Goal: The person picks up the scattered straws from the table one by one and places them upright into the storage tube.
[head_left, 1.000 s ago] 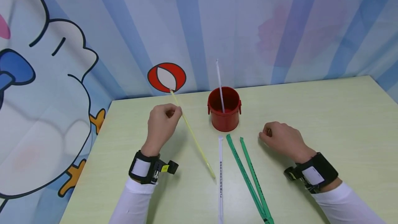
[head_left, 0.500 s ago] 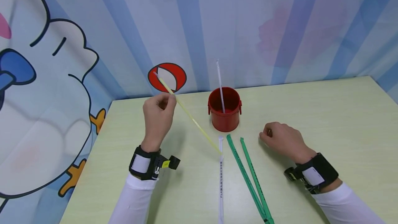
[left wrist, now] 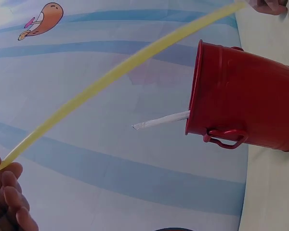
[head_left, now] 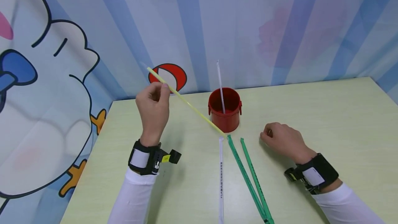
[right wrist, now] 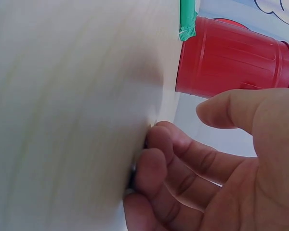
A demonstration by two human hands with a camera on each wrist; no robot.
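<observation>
Between thumb and fingers, my left hand [head_left: 153,111] pinches a long yellow straw [head_left: 194,108] near its upper end. The straw slants down to the right, and its lower tip overlaps the top of the white wrapped straw [head_left: 221,175] in the head view. Just beyond stands a small red bucket [head_left: 225,122] with a white wrapped straw [head_left: 219,82] leaning upright inside. In the left wrist view the yellow straw [left wrist: 115,73] runs past the bucket's mouth. My right hand [head_left: 284,140] rests on the table right of the bucket, fingers loosely curled, holding nothing.
Two green wrapped straws [head_left: 245,175] lie on the pale wooden table [head_left: 335,120] right of the white one, meeting at their near ends. A striped blue curtain [head_left: 236,27] with cartoon prints hangs behind the table and along its left side.
My left hand has moved up and to the left. The yellow straw's lower tip has swung up and right, from low over the table to near the bucket's base. My right hand stays put.
</observation>
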